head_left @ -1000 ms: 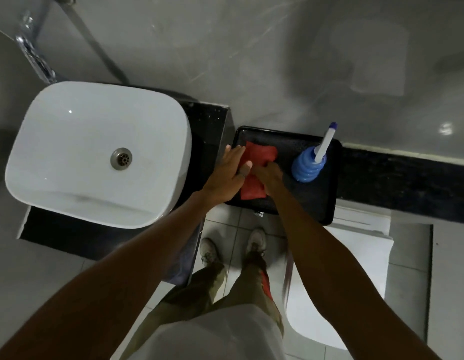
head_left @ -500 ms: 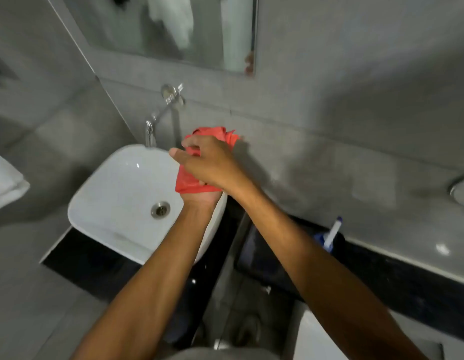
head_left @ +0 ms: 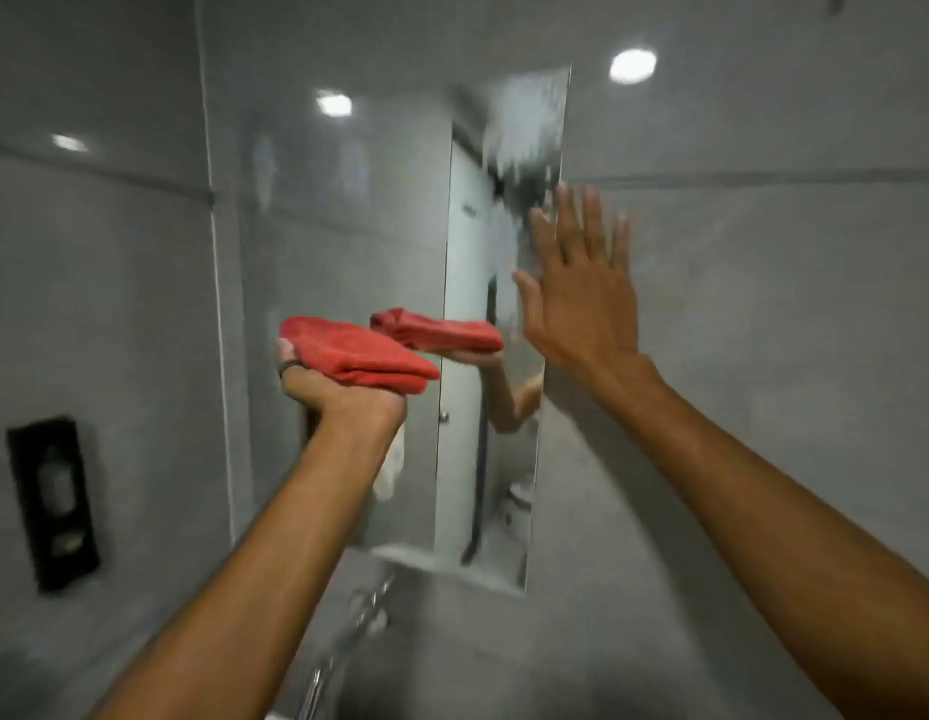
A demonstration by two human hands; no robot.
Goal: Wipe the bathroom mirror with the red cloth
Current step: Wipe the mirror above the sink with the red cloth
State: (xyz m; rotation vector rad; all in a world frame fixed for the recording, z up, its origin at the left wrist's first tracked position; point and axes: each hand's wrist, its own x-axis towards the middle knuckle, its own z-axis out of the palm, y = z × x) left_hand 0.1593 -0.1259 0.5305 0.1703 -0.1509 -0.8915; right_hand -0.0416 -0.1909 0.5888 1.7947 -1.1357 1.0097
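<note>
Red cloth (head_left: pixel 363 356) folded on left hand (head_left: pixel 342 397), facing mirror (head_left: pixel 400 304).

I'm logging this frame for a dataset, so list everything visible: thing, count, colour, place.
red cloth: one, red, folded, lying on the left palm, in front of the mirror
mirror: one, silvery, on the wall at centre, smeared near its top right
dispenser: one, black, on the left wall
tap: one, chrome, bottom centre below the mirror, blurred
wall tiles: grey, glossy, all around, with bright light reflections
ring: one, dark, on a left finger
left hand: palm up, holding the cloth
right hand: open, fingers spread, raised at the mirror's right edge
</note>
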